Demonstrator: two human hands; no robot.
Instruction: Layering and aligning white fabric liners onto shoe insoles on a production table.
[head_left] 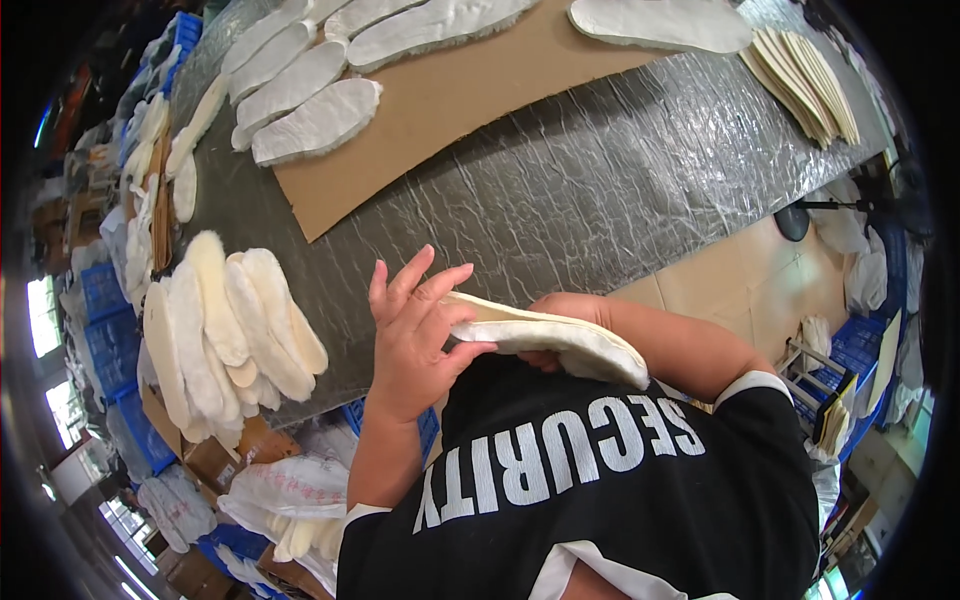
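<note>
Close to my chest I hold a fleecy insole (570, 343), with white pile below and a cream flat layer along its upper edge. My left hand (418, 335) pinches its left end between thumb and index finger, while the other fingers spread upward. My right hand (560, 303) is at the middle of the insole; most of it is hidden behind, and a few fingers show under the lower edge. Whether the cream layer is joined to the fleece or lies loose against it, I cannot tell.
A grey film-covered table (520, 190) carries a brown cardboard sheet (420, 125). White insoles (318, 122) lie in rows at the far left. A heap of fleecy insoles (225, 340) sits at the left edge, and a fanned stack of cream insole sheets (800, 88) at the far right.
</note>
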